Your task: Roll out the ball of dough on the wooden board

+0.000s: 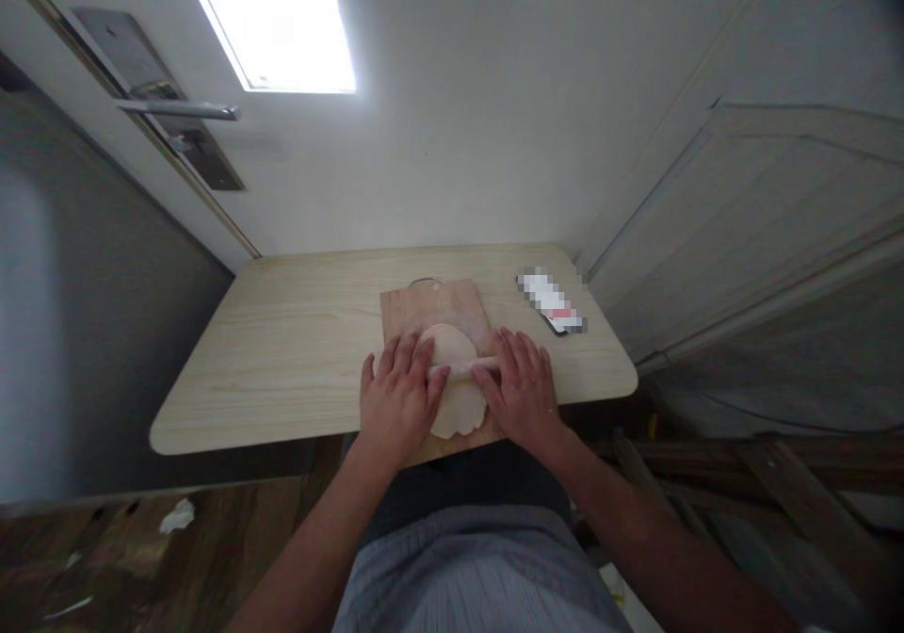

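A thin, pale rolling pin [463, 367] lies crosswise over a flat sheet of dough [456, 409]. My left hand [399, 393] is closed over its left end, with the thumb along the near side. Over the right end my right hand [521, 383] is closed in the same way. The dough is rounded at the far side and ragged at the near edge. Beneath it is a wooden cutting board [429, 305] with a metal handle at its far end. Both ends of the pin are hidden under my hands.
The light wooden table [282, 341] stands against a white door with a metal lever handle [180, 108]. A blurred-out flat object with a dark edge, perhaps a phone [551, 301], lies at the table's right. Crumpled white paper [177, 516] is on the floor at left.
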`<state>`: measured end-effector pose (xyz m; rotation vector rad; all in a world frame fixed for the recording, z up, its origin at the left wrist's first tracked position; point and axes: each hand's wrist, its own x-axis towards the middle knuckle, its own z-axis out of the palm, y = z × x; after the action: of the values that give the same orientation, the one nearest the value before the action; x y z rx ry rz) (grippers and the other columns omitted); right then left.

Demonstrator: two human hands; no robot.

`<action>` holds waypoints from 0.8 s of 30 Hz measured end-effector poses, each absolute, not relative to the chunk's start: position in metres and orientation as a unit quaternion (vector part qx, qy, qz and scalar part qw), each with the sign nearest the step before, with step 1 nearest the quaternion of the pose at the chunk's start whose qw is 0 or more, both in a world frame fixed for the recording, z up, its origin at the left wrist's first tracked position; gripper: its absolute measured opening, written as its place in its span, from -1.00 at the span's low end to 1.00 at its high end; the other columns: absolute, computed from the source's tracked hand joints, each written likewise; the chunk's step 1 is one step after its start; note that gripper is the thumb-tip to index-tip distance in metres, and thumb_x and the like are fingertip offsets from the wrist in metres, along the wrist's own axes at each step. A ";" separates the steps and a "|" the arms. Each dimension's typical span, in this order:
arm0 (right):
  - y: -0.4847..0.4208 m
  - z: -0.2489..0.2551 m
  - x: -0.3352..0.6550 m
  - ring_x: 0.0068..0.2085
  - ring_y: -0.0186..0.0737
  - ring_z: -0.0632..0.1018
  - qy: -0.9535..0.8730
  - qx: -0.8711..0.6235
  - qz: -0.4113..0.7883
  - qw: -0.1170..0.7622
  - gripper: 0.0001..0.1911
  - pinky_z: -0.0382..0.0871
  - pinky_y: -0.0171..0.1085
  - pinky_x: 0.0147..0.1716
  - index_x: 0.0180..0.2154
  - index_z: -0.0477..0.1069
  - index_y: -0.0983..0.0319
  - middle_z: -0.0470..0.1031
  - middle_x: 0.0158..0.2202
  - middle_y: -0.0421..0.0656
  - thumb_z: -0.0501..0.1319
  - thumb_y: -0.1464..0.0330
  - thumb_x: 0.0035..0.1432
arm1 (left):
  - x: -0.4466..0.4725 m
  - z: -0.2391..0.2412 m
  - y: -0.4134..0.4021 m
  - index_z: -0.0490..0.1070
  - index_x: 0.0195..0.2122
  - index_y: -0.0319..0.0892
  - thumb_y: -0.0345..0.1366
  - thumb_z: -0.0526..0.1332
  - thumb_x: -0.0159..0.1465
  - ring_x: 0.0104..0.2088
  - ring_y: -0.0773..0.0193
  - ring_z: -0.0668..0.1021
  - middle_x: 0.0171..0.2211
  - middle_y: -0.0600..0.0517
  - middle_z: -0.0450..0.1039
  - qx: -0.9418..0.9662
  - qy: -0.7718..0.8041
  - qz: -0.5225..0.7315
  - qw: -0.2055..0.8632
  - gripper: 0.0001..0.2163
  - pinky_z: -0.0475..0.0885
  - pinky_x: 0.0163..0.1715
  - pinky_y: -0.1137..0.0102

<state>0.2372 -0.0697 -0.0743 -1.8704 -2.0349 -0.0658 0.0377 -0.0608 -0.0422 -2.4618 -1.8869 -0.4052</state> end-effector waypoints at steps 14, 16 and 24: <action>-0.131 -0.077 0.243 0.44 0.09 0.15 -0.735 -0.651 -0.024 0.187 -0.24 0.02 0.16 0.36 0.47 -0.09 0.18 0.06 0.46 0.00 -0.03 0.01 0.40 | 0.030 -0.057 -0.114 0.11 0.43 0.02 -0.02 -0.01 0.45 0.39 -0.06 0.26 0.40 0.02 0.20 -0.806 -0.576 -0.135 -0.014 -0.46 0.28 0.27 -0.04; -0.136 -0.080 0.242 0.45 0.10 0.14 -0.732 -0.654 -0.031 0.190 -0.22 0.02 0.17 0.36 0.48 -0.12 0.18 0.05 0.46 0.00 0.00 0.00 0.39 | 0.030 -0.058 -0.117 0.10 0.44 0.03 -0.02 0.00 0.45 0.39 -0.07 0.26 0.40 0.02 0.20 -0.808 -0.572 -0.140 -0.013 -0.45 0.28 0.27 -0.08; -0.107 -0.079 0.240 0.45 0.14 0.09 -0.726 -0.666 -0.037 0.168 -0.31 0.01 0.25 0.35 0.45 -0.01 0.16 0.11 0.45 -0.01 -0.03 0.05 0.42 | 0.033 -0.048 -0.092 0.09 0.43 0.14 -0.02 -0.05 0.45 0.40 -0.07 0.24 0.38 0.00 0.24 -0.797 -0.585 -0.147 -0.024 -0.47 0.20 0.30 -0.15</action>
<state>0.2405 -0.1070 -0.0795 -1.8948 -2.0637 -0.1061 0.0328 -0.0919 -0.0477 -2.5434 -1.8654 -0.4678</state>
